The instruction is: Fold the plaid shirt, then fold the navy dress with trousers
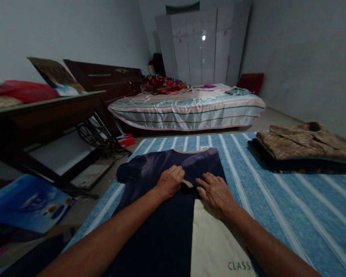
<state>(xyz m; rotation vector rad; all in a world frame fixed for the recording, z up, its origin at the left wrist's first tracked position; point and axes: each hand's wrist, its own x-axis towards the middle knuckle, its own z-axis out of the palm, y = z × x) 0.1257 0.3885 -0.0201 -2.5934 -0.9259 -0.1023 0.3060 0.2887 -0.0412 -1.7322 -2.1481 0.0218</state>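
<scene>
A dark navy T-shirt (158, 215) with a cream panel (216, 242) printed "CLASS" lies flat on a blue-and-white striped sheet (276, 192). Its upper part is folded, a tan collar edge showing at the top. My left hand (170, 181) is closed, pinching a tan-edged fold of the shirt near its middle. My right hand (216, 194) lies beside it, fingers pressed flat on the dark fabric at the edge of the cream panel. One short sleeve (129, 171) sticks out to the left.
A stack of folded clothes topped by a plaid shirt (302, 144) sits at the sheet's right. A mattress (187, 107) with bedding lies beyond, white wardrobes (202, 46) behind it. At left stand a dark wooden table (46, 115) and a blue printed bag (25, 202).
</scene>
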